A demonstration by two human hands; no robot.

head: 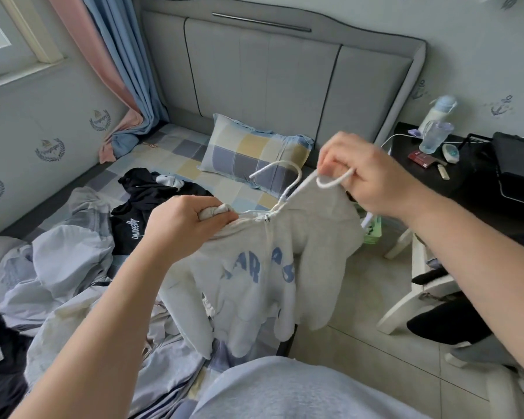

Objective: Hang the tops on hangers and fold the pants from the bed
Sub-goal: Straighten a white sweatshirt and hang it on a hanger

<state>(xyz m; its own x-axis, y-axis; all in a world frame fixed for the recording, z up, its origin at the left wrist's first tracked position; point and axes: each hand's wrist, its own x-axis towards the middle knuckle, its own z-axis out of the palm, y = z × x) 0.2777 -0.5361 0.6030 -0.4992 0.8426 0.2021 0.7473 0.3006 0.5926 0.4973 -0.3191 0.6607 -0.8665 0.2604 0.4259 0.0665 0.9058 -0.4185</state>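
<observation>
Over the bed (170, 155) edge, bare floor (360, 297) rightward, left hand (182, 225) grips hoodie (254, 267), right hand (369, 173) pinches its cord (330, 186).

Matt cloth hoodie (263, 267), smooth hanger (288, 179)

A home bedroom: padded headboard (266, 74), checked pillow (254, 152), curtains (115, 65), cluttered nightstand (430, 173)
</observation>
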